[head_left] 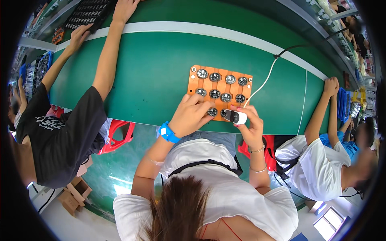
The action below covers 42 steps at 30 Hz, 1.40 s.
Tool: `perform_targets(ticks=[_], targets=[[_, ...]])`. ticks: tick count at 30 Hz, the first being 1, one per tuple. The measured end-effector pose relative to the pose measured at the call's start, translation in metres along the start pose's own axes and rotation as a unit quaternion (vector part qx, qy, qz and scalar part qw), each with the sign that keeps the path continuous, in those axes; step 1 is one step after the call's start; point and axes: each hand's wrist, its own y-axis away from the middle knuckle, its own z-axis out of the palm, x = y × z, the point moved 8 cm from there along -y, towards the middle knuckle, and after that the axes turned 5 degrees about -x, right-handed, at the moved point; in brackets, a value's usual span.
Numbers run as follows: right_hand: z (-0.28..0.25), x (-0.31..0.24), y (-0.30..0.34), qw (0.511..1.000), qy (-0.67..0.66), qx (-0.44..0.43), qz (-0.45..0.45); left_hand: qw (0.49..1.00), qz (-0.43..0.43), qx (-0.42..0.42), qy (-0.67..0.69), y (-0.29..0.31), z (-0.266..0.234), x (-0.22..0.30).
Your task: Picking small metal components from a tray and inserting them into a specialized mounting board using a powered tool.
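An orange tray (220,86) lies on the green bench, holding rows of small round black parts (214,76) with shiny faces. My left hand (193,112) reaches over its near left corner, thumb and fingertips closed about a round black part (212,112) in the nearest row. In my right hand (253,124) is a short black-and-white cylindrical device (239,117), gripped between thumb and fingers. Its black end rests at or just above another round part (224,113) in that row; contact cannot be made out. A blue wrist strap (168,132) circles my left wrist.
From behind the tray, a white cable (265,80) runs up to a black cord (295,46). A co-worker's arms (106,60) reach across the bench at left toward a black tray (86,16). Another co-worker's hands (331,86) rest at right beside blue trays (343,105).
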Motion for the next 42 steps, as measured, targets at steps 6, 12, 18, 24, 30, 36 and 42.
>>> perform_targets(ticks=[6,12,18,24,30,36,42], targets=[[0.012,-0.001,-0.004,1.0,-0.01,-0.012,-0.006,0.996,0.007,0.056,0.063,-0.005,-0.015,0.014],[0.004,0.006,-0.004,0.998,-0.048,0.003,-0.035,0.996,0.006,0.06,0.061,-0.006,-0.019,0.009],[-0.031,0.018,0.013,0.99,-0.113,0.081,-0.005,0.998,0.03,0.007,-0.049,-0.018,-0.008,0.025],[-0.03,0.012,0.016,0.999,-0.023,0.03,-0.018,0.999,0.039,-0.005,-0.013,-0.027,0.012,0.032],[-0.02,0.004,0.008,0.999,0.011,0.004,-0.03,0.999,0.025,0.033,0.002,-0.033,0.005,0.033],[-0.026,0.01,0.005,0.999,-0.011,0.042,-0.013,0.997,0.056,-0.015,-0.059,-0.04,0.018,0.029],[-0.027,0.017,0.006,0.998,-0.016,0.063,-0.006,0.998,0.06,-0.005,-0.034,-0.042,0.024,0.025]])
